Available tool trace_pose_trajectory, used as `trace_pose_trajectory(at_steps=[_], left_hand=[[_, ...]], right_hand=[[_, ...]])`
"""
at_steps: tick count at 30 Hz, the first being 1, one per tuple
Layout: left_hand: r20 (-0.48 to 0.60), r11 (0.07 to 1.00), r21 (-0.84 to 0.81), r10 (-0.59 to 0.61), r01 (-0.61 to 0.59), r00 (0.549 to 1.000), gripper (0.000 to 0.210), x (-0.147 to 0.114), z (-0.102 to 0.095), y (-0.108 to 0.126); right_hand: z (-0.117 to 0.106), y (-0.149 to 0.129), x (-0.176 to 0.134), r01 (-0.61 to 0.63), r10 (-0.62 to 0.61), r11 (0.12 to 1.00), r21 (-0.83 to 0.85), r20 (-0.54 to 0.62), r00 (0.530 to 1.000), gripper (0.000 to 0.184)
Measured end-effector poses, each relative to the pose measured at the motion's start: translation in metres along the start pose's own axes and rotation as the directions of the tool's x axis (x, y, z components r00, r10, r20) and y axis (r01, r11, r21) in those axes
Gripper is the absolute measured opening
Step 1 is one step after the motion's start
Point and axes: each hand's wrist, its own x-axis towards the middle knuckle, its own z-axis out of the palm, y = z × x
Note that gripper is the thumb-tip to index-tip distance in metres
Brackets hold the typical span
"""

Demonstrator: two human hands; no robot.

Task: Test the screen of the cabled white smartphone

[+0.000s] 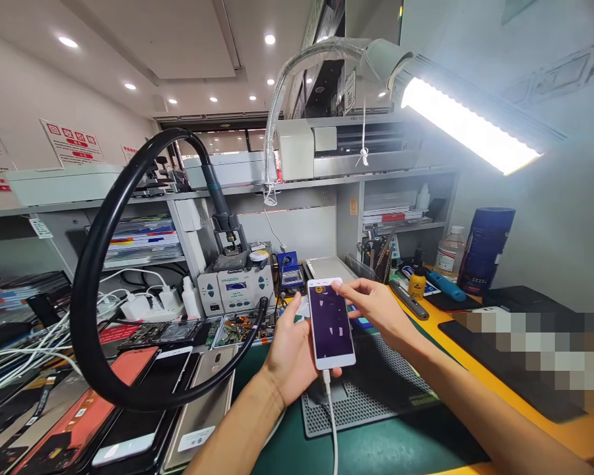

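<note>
A white smartphone (332,333) with a dark screen is held up over the bench, its face toward me. The screen shows a small yellowish patch near the top and several pale reflections. My left hand (291,349) is closed around the phone from below and the left side, with the thumb along its edge. My right hand (376,309) pinches the phone's top right corner between thumb and fingers. A white charging cable (329,402) is plugged into the phone's bottom end and runs down toward me. Below lies a grey perforated mat (346,412).
Several phones and phone parts, including a gold phone (198,409), lie at left. A thick black hose (86,264) loops over them. Behind stands a grey soldering station (237,287). A bright lamp (475,125) hangs upper right. A yellow bottle (417,287) and a dark pad (505,369) are at right.
</note>
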Motion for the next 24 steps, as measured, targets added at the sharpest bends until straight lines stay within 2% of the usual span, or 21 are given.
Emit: trace_pose_trajectory(at_steps=[6,16,24], left_hand=[[-0.024,1.000,-0.003,-0.004,0.004,1.000,0.075,-0.0005,-0.0020,0.0000],[-0.027,1.000,0.000,-0.003,0.003,1.000,0.079,-0.0012,0.0001,0.0014],[0.009,1.000,-0.024,0.014,-0.014,1.000,0.078,-0.0019,-0.0042,0.0057]], right_hand=[[-0.0083,0.0003,0.0017,-0.008,0.006,0.999,0.052,0.038,0.999,0.044],[-0.0097,-0.0086,-0.0027,-0.025,0.020,0.998,0.050,0.095,0.995,0.039],[-0.0110,-0.0022,-0.0012,-0.002,0.012,0.998,-0.056,0.175,0.984,0.041]])
